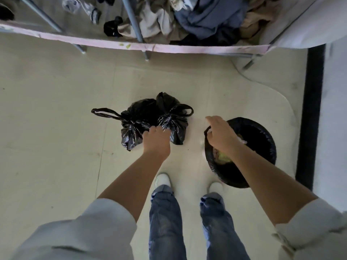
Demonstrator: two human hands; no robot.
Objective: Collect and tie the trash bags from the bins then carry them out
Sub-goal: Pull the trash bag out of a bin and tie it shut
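Pale tiled floor (56, 128) beneath clothes rack (135, 23)

**Pale sleeves, blue jeans, white shoes**

The person wears a loose pale grey-blue cloth top; its left sleeve (80, 233) and right sleeve (311, 228) are pushed up, ending well back from the fingers and leaving both forearms bare. Faded blue denim jeans (165, 222) cover the legs, creased at the hems. Plain white rounded shoes (163, 180) show below.
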